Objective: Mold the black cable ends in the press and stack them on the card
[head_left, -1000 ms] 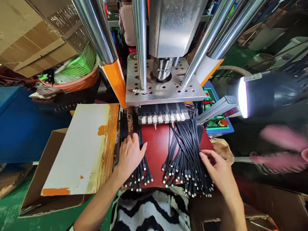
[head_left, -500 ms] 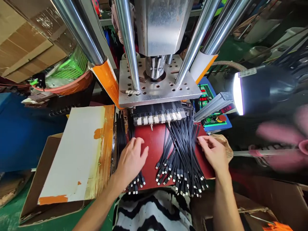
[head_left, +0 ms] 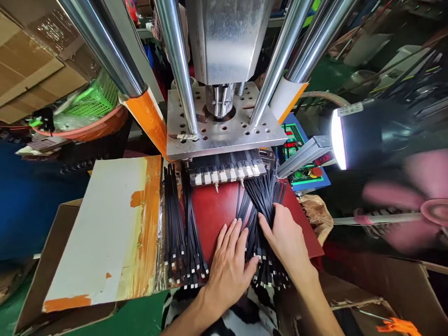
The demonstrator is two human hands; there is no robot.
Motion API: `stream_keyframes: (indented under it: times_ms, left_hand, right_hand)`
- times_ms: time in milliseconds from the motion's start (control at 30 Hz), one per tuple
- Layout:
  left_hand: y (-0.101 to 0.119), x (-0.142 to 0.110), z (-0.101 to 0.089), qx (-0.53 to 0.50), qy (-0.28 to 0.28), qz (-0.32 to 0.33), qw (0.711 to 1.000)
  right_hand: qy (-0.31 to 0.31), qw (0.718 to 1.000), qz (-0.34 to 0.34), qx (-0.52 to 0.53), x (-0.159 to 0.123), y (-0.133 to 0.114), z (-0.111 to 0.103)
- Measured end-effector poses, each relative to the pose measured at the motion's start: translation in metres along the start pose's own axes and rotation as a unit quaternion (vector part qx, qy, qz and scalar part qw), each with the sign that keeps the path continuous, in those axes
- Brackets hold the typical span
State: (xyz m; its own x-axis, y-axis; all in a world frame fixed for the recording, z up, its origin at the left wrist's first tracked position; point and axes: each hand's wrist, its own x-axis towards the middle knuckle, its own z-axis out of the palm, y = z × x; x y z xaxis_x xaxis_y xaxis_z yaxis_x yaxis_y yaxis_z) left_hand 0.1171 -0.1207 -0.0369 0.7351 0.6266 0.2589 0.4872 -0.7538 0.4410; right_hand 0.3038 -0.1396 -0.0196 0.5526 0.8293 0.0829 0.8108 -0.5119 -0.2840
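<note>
A bundle of black USB cables (head_left: 261, 198) lies fanned on a red board (head_left: 213, 203), its metal plug ends toward me. My left hand (head_left: 231, 261) rests at the bundle's left side, fingers stretched out and touching the cables. From the right, my right hand (head_left: 289, 238) is curled about the bundle, thumb on top; its other fingertips are partly hidden. Behind the cables sits a black fixture with a row of white blocks (head_left: 224, 175), under the press's steel plate (head_left: 227, 140). More black cables (head_left: 191, 224) lie on the board's left side.
Steel columns (head_left: 177, 65) of the press rise behind the fixture. A lit lamp (head_left: 339, 140) and a control box (head_left: 308, 175) stand at right, near a spinning pink fan (head_left: 395, 196). At left, a white panel (head_left: 98, 224) lies over a cardboard box (head_left: 66, 210).
My left hand has moved right, from the left cables to the bundle. My right hand has come left onto the bundle, which is now narrower. The view has shifted slightly.
</note>
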Motion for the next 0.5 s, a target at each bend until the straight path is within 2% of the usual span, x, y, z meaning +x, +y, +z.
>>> stream_keyframes:
  times_ms: [133,300,400,500]
  left_hand:
    - [0.0,0.002,0.002,0.024,0.016,0.01,1.0]
    - [-0.001,0.0,0.005,0.007,0.031,0.008,0.999]
    - [-0.003,-0.002,0.007,-0.006,0.03,0.009,0.999]
    - [-0.004,-0.003,0.008,-0.021,0.015,0.008,1.0]
  right_hand:
    - [-0.002,0.996,0.0,0.087,0.012,0.017,-0.004]
    - [0.032,0.971,0.053,0.233,0.019,0.032,-0.007]
    - [0.06,0.967,0.067,0.238,0.021,0.037,-0.001]
    - [0.092,0.976,0.046,0.194,0.02,0.041,0.008]
